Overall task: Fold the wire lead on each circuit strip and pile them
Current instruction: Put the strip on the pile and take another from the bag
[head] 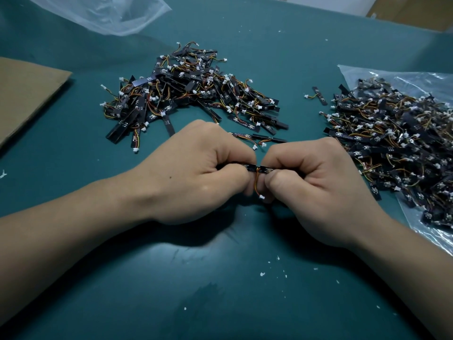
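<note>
Surface (220, 303): teal, nearest; strip pile (191, 94) ahead, second pile (397, 148) on plastic bag (367, 74), right.
Left hand (196, 173): grip pinching the circuit strip's (252, 167) left end.
Right hand (318, 182): grip pinching its right end.
Circuit strip: between both hands; likely light, thin; hold by ends.
Wire lead (255, 184): dangling mid-strip, probably soft.

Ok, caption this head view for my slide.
Left hand and right hand grip one circuit strip, its wire lead dangling.

The head camera looks steeply down, close above the table (220, 285).
</note>
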Demonstrator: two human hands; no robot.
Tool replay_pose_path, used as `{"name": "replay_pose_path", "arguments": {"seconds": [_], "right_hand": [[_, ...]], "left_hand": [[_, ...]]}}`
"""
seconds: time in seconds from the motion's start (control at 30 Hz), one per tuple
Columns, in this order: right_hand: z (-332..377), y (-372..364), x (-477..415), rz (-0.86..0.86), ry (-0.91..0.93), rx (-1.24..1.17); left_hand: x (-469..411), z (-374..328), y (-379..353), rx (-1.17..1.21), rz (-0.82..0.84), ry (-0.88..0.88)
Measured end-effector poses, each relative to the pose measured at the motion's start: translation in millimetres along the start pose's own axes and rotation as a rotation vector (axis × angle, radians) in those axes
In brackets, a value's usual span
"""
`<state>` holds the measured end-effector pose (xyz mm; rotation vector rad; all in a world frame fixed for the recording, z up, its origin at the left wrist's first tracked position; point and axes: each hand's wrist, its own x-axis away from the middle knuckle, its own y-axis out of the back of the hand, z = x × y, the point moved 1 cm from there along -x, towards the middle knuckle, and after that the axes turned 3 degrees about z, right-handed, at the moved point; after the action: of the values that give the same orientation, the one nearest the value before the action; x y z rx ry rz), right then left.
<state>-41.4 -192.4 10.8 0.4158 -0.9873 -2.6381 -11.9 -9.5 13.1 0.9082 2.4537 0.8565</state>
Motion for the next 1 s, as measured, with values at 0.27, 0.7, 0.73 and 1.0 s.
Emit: {"name": "replay_pose_path", "arguments": {"seconds": [0.27, 0.7, 0.73, 1.0], "right_hand": [[-1.6, -2.0, 0.1, -0.041, 0.002, 0.054], [-1.8, -1.9, 0.1, -0.041, 0.014, 0.045], [-1.9, -1.9, 0.1, -0.042, 0.014, 0.046], [-1.9, -2.3, 1.2, -0.058, 0.013, 0.045]], "left_hand": [[-0.8, 0.8, 0.4, -0.042, -0.016, -0.005], [-1.0, 0.1, 1.1, 0.015, -0.029, -0.005], [-0.9, 0.2, 1.1, 0.016, -0.030, -0.005], [-1.3, 0.1, -0.1, -0.003, -0.048, -0.008]]}}
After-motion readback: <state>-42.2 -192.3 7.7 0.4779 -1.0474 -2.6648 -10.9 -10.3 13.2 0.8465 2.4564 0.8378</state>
